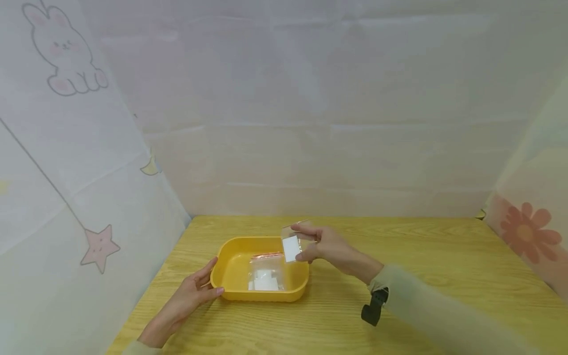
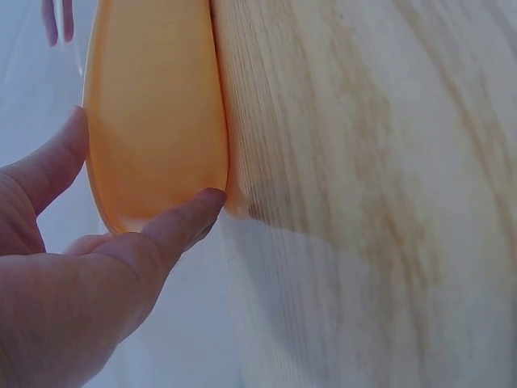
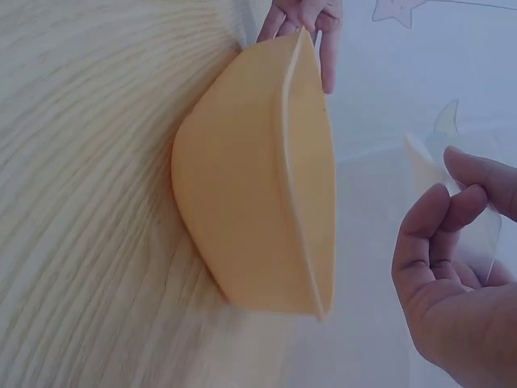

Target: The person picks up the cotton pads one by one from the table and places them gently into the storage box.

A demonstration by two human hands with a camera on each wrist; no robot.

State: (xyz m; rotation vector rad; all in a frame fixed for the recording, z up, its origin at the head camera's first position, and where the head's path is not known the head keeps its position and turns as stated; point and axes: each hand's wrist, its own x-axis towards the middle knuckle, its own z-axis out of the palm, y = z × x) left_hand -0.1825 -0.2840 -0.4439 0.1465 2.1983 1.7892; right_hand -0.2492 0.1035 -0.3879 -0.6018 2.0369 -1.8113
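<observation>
A yellow plastic tub (image 1: 230, 296) stands on the wooden table. In it lies a clear zip bag (image 1: 266, 268) with a red seal line and white pieces inside. My left hand (image 1: 191, 296) grips the tub's left end, thumb and fingers spread to either side of that end; the left wrist view shows the fingertips (image 2: 212, 196) against the tub wall. Above the tub's right side, my right hand (image 1: 326, 246) pinches a small clear plastic bag (image 1: 291, 248) with a white card in it. In the right wrist view, this bag (image 3: 487, 234) shows between thumb and fingers, partly hidden by them.
The wooden table (image 1: 421, 276) stretches to the right of the tub. Pale fabric walls (image 1: 333, 108) enclose it at the back and both sides, printed with a star (image 1: 100, 248) and a red flower (image 1: 528, 231). A black band (image 1: 374, 306) hangs at the right wrist.
</observation>
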